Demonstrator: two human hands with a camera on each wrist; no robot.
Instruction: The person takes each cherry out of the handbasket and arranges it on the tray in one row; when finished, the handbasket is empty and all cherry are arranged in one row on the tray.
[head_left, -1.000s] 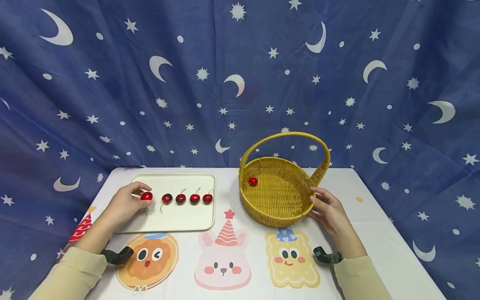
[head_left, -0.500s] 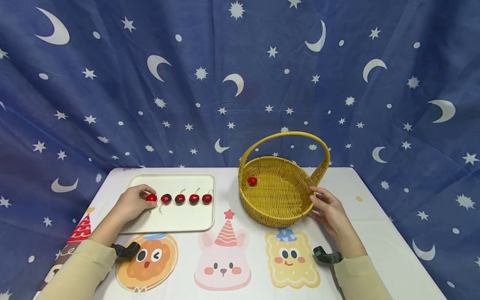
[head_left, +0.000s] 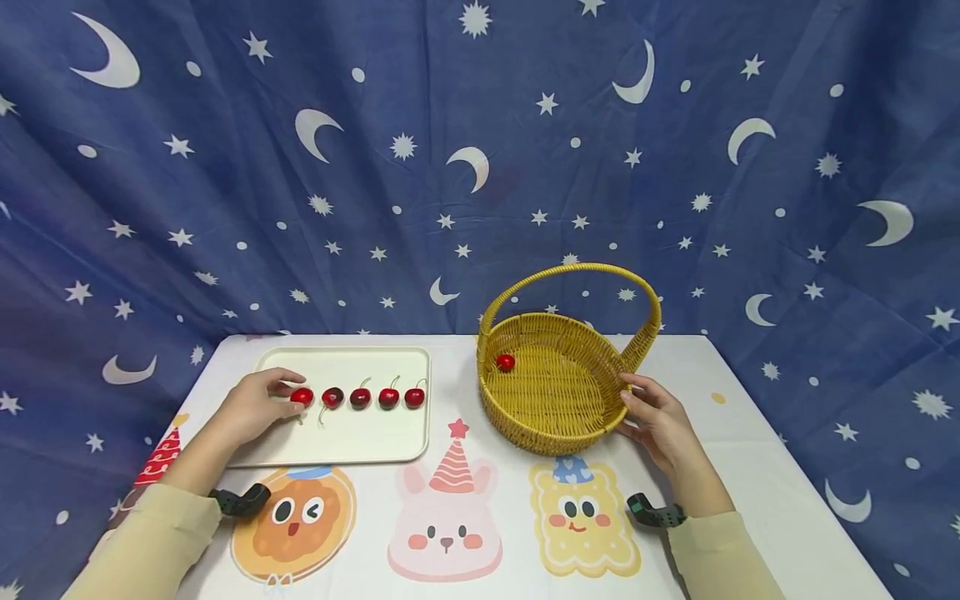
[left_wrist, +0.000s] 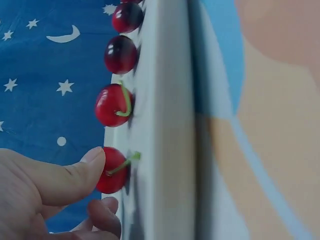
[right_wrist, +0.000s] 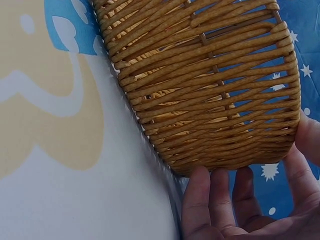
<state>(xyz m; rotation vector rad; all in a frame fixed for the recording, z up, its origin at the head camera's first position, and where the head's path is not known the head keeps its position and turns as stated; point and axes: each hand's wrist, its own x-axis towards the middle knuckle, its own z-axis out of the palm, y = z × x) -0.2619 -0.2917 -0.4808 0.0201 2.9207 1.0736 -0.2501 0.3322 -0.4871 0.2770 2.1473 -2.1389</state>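
Note:
On the white tray at the left, several red cherries stand in a row, with stems. My left hand is at the row's left-end cherry. Its thumb lies against that cherry's side in the left wrist view, the other fingers loosely bent below, partly hidden. The cherry appears to rest on the tray. My right hand holds the right side of the yellow wicker basket, thumb at the wall and fingertips under the lower edge. One cherry lies inside the basket at its left.
The basket's tall arched handle rises above its rim. A white cloth with cartoon prints covers the table. Behind hangs a blue curtain with moons and stars.
My left hand moved right with the cherry to the row's left end, then drew back slightly to the left as the cherry stayed. My right hand and the basket kept still.

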